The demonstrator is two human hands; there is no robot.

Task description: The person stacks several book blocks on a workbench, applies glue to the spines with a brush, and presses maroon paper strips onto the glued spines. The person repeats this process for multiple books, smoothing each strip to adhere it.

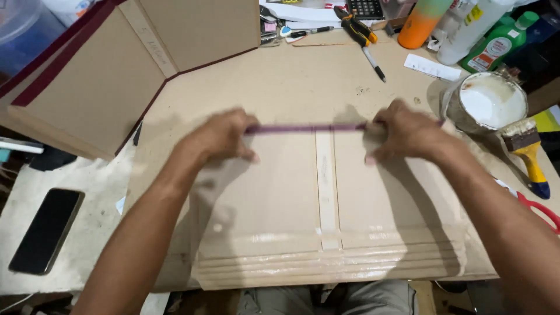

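- Left hand (220, 139) down on the far left edge of the flat board cover (268, 198), fingers curled and pinched onto the purple strip (306, 129) running along that far edge.
- Right hand (403, 133) clamped on the same strip at the right end, fingers folded over the edge, blurred.
- Board cover lying flat at the middle of the work table (291, 81), pale spine strip (326, 186) up its centre, stacked layers showing at the near edge.
- Second cover with dark red edging (99, 81) propped open far left.
- Open tin of white glue (492, 100) to the right, yellow-handled brush (528, 153) just beside it.
- Black phone (45, 230) near left, well apart from the hands.
- Bottles (466, 29), pens and a calculator (366, 8) along the far side.
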